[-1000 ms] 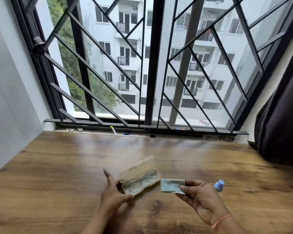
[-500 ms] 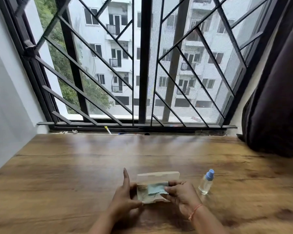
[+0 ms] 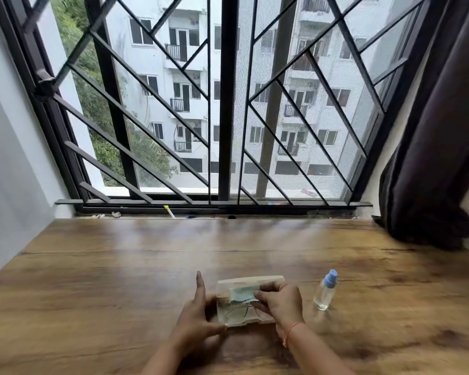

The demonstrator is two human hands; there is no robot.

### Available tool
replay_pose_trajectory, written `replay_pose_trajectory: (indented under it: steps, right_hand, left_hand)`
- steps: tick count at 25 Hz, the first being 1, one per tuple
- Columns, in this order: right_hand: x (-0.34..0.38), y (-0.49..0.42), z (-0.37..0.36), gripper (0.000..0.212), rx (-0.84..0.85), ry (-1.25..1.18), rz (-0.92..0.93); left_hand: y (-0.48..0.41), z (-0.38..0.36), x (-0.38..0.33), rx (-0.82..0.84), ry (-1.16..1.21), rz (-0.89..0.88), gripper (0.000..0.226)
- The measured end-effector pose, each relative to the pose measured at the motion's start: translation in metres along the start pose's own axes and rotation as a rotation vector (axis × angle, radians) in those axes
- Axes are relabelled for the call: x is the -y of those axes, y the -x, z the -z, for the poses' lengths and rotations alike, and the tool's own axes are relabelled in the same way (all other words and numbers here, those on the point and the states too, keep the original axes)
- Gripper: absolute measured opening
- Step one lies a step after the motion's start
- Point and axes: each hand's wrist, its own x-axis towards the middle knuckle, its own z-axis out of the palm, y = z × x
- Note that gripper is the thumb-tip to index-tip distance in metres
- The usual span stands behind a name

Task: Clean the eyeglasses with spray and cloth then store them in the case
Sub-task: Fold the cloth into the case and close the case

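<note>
An open beige eyeglass case (image 3: 251, 281) rests on the wooden table (image 3: 119, 266) near its front edge, lid raised toward the window. Thin-framed eyeglasses (image 3: 234, 311) lie inside it. A light blue cloth (image 3: 241, 294) lies over them in the case, pinched by my right hand (image 3: 280, 301). My left hand (image 3: 198, 312) steadies the case's left end, thumb at its front corner and index finger stretched straight out. A small clear spray bottle (image 3: 325, 290) with a blue cap stands upright to the right of the case, untouched.
A barred window (image 3: 228, 104) spans the far side of the table, with small bits of litter on its sill (image 3: 171, 212). A dark curtain (image 3: 431, 158) hangs at the right, its hem touching the table's far right corner. A white wall (image 3: 11, 158) bounds the left.
My right hand has carried the blue cloth leftward into the open case, over the glasses. The spray bottle now stands clear of my hand. The view shifted with my head.
</note>
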Motion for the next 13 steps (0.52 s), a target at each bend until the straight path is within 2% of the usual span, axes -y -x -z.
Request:
replay_pose_trajectory:
  steps: [8, 13]
  right_hand:
    - [-0.010, -0.006, 0.003, 0.024, -0.158, 0.442, 0.289]
    - [-0.011, -0.007, 0.004, 0.023, -0.175, 0.492, 0.350]
  left_hand:
    - [0.001, 0.000, 0.000, 0.005, 0.035, -0.001, 0.130]
    - [0.002, 0.000, -0.001, 0.007, 0.073, -0.014, 0.130]
